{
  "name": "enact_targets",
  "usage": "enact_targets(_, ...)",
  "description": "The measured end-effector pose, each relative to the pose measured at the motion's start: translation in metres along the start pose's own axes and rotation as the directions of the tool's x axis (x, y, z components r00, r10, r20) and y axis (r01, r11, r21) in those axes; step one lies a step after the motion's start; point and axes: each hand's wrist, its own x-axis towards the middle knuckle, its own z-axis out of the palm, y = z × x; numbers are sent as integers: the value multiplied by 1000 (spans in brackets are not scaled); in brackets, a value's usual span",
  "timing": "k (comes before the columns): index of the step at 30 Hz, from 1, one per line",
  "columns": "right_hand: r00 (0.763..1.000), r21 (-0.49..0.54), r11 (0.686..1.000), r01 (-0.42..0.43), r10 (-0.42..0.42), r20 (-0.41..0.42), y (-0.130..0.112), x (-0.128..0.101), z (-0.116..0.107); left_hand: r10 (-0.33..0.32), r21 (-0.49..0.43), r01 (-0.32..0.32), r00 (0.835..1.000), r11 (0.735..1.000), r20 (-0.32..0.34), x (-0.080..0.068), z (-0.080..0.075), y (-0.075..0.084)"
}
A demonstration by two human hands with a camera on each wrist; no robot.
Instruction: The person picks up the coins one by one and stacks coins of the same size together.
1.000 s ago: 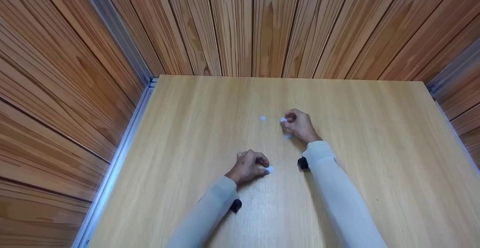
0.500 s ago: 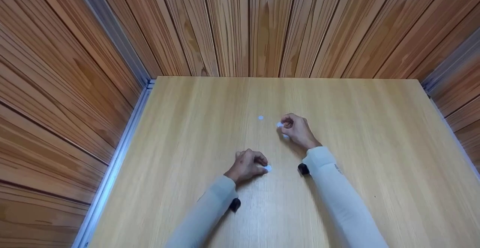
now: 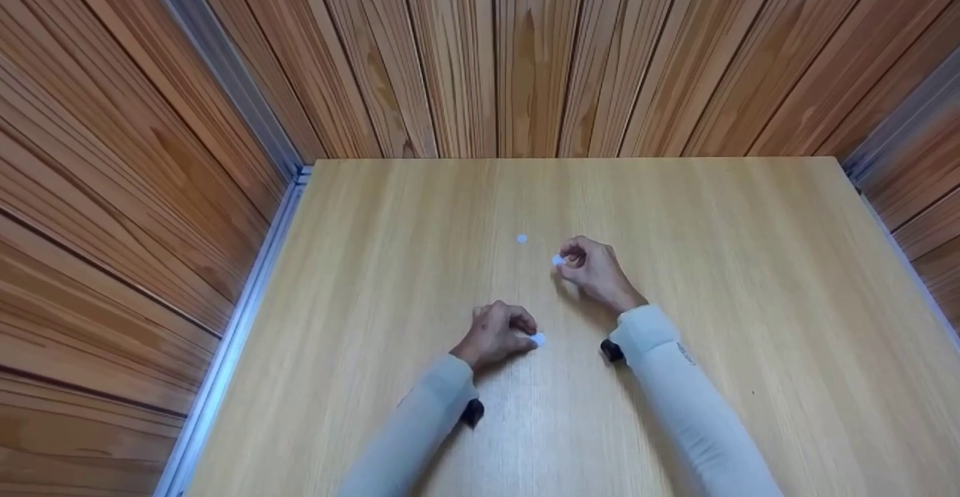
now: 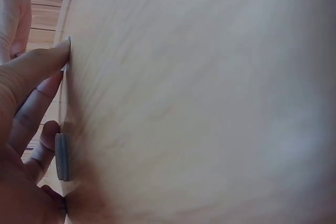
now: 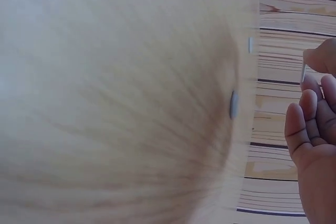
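Small white discs lie on a light wooden table (image 3: 390,272). My left hand (image 3: 525,332) rests on the table near its middle, fingers curled, pinching a small stack of two discs (image 3: 538,339). The left wrist view shows that disc stack (image 4: 62,157) edge-on between thumb and fingers (image 4: 37,66). My right hand (image 3: 566,258), further back, pinches one white disc (image 3: 557,260) just above the table. That held disc (image 5: 303,72) appears edge-on in the right wrist view. A lone disc (image 3: 522,239) lies on the table left of and beyond the right hand.
In the right wrist view a loose disc (image 5: 233,104) lies on the table beneath the hand and another disc (image 5: 251,44) further off. Wood-panelled walls (image 3: 525,54) close the table in at the back and both sides, with a metal rail (image 3: 247,294) along the left edge.
My right hand has drawn back toward me with the disc pinched in it, and now hides the disc that lay by its wrist. The left hand has stayed put.
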Motion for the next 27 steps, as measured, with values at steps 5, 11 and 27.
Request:
enact_targets(5,1000,-5,1000,26,-26,13,-2,-9,2,9,-3,-9,1000,1000,0,1,0,0)
enact_targets(11,998,14,998,61,-61,33,-6,-19,6,65,9,-65,997,998,-28,0,1,-2)
enact_targets(27,997,22,999,49,-50,65,-11,-38,12,52,-2,-52,998,999,-22,-1,0,0)
